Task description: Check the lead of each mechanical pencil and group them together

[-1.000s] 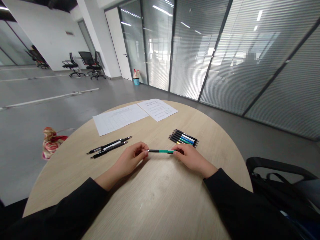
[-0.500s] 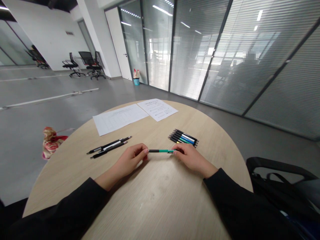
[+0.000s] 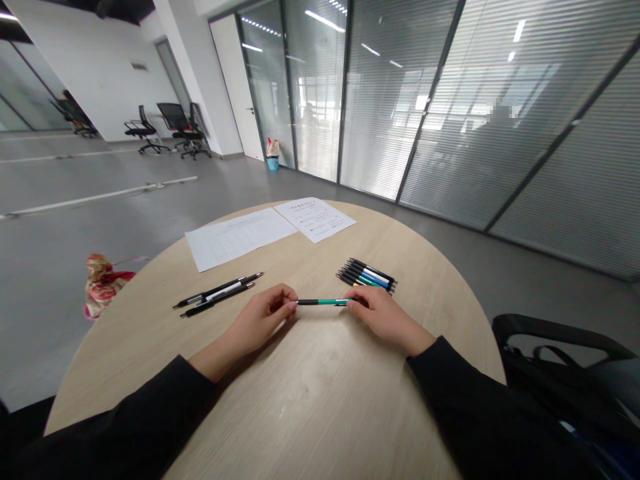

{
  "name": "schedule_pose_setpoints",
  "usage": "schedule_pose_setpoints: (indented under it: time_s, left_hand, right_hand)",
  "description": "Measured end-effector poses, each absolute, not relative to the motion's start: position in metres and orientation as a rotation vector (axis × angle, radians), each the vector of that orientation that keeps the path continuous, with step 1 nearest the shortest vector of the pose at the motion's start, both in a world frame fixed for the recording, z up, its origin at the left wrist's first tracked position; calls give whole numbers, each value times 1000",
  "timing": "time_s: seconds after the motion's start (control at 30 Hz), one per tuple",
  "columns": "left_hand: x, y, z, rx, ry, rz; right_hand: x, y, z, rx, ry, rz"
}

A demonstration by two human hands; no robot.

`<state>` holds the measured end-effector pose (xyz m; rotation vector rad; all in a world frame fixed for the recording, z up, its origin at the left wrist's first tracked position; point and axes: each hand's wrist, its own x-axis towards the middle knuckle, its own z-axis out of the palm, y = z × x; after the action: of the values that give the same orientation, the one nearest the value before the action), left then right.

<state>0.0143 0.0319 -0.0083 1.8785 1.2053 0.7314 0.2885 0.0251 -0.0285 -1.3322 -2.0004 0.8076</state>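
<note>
A green and black pen (image 3: 327, 302) lies level between my two hands, over the middle of the round table (image 3: 320, 400). My left hand (image 3: 267, 313) pinches its black end between thumb and fingers. At the other end, the fingers of my right hand (image 3: 383, 317) are closed on the green barrel near the clip. Just beyond my right hand is a row of several pens (image 3: 367, 275) with black, white, blue and green barrels, partly hidden by that hand. To the left of my left hand rest a few black pens (image 3: 217, 293), lying slantwise close together.
Two printed paper sheets, one a table form (image 3: 240, 237) and one a text page (image 3: 316, 219), lie at the table's far side. A black chair (image 3: 555, 333) stands close on the right. A patterned cloth or bag (image 3: 103, 283) is beyond the left edge.
</note>
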Motion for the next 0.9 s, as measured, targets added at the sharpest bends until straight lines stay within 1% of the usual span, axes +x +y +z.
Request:
schedule_pose_setpoints:
  time_s: [0.43, 0.9]
  left_hand:
    - [16, 30, 1, 1942, 1243, 636]
    - [11, 35, -17, 1867, 1177, 767]
  right_hand:
    - [289, 26, -29, -1313, -2007, 808]
    - [288, 26, -28, -1321, -2011, 801]
